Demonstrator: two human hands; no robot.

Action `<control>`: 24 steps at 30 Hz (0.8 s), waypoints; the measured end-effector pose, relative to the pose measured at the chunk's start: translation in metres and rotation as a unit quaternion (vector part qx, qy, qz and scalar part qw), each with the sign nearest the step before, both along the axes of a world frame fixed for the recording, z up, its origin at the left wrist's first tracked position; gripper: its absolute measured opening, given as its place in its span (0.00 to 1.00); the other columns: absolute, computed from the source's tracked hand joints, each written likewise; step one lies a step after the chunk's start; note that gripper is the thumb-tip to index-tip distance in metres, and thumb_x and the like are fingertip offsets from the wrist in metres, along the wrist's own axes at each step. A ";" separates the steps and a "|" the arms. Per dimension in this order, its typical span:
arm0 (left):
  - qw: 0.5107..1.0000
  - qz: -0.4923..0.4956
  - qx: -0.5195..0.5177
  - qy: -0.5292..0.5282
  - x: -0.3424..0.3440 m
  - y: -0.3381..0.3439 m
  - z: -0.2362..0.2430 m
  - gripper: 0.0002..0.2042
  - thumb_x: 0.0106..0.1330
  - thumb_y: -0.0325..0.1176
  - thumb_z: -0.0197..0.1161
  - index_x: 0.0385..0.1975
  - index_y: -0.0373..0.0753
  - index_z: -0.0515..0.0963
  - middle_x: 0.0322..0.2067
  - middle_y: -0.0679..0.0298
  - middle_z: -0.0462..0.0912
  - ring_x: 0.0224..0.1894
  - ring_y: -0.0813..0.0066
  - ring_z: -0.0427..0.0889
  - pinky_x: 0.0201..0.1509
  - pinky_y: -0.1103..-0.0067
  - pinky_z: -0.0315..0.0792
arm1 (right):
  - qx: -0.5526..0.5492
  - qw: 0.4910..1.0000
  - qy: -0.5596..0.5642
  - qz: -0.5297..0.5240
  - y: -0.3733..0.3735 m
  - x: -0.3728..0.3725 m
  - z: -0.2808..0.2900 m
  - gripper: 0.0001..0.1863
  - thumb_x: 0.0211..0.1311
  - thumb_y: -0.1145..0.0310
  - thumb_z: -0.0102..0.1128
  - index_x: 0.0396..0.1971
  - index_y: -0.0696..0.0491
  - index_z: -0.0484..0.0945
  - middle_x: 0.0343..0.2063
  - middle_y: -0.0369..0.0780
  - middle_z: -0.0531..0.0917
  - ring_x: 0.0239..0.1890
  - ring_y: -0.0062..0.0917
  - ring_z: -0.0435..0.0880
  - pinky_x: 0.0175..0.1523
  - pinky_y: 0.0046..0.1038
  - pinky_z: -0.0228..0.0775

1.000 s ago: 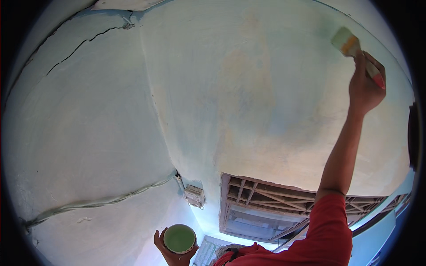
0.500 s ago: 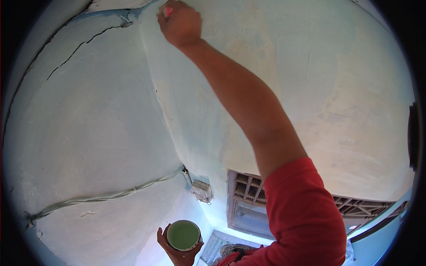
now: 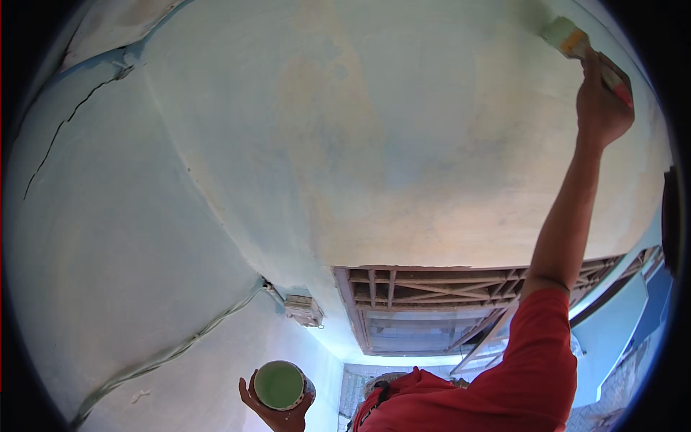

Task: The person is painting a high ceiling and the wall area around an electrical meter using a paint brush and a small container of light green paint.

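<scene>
High at the upper right, my right hand [image 3: 603,108] is closed around the handle of a paintbrush [image 3: 572,42]. The handle has a red end, and the bristles are coated in pale green paint. They meet the wall [image 3: 432,151], where a darker damp-looking patch shows beside them. Down at the lower centre-left, my left hand [image 3: 277,416] holds a round tub of green paint [image 3: 281,385] from below and the sides, its open top facing up. The wall surface is patchy pale blue-green and beige.
Below the painted wall is a window with a wooden lattice vent [image 3: 425,288]. A small electrical box [image 3: 304,309] sits near the corner, with a twisted cable [image 3: 173,351] running left from it. A crack [image 3: 68,119] crosses the left wall. At the right stands a light blue panel [image 3: 612,338].
My right arm has swung from the upper left across to the upper right with the brush. The view has turned rightward. The left hand still holds the tub at the bottom.
</scene>
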State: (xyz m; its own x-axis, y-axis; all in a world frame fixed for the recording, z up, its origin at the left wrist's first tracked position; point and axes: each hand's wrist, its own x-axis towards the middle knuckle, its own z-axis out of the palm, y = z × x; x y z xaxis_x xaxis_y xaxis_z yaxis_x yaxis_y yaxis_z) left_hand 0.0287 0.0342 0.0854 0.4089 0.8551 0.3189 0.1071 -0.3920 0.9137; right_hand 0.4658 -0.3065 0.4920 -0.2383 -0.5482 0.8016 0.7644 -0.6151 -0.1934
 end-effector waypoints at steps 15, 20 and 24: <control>0.994 -0.099 0.026 -0.031 0.057 -0.017 0.036 0.67 0.30 0.25 0.80 0.78 0.46 0.46 0.65 0.52 0.69 0.68 0.49 0.72 0.76 0.52 0.67 | -0.167 0.920 0.039 0.352 0.201 -0.010 -0.015 0.09 0.56 0.63 0.72 0.30 0.53 0.84 0.31 0.48 0.87 0.33 0.44 0.88 0.39 0.40 0.80; 0.994 -0.108 0.002 -0.016 0.029 0.001 0.026 0.69 0.36 0.27 0.90 0.78 0.40 0.43 0.67 0.50 0.68 0.68 0.52 0.70 0.74 0.55 0.67 | -0.032 0.986 -0.022 0.160 0.000 0.024 -0.037 0.08 0.61 0.74 0.75 0.36 0.60 0.86 0.32 0.39 0.90 0.32 0.24 0.91 0.38 0.23 0.83; 0.996 -0.087 -0.024 0.004 0.025 0.004 0.016 0.68 0.38 0.31 0.91 0.78 0.40 0.44 0.67 0.50 0.69 0.68 0.53 0.71 0.73 0.57 0.68 | 0.095 0.973 -0.007 0.212 -0.086 0.004 -0.079 0.13 0.65 0.75 0.72 0.45 0.66 0.81 0.38 0.47 0.89 0.34 0.33 0.92 0.42 0.28 0.88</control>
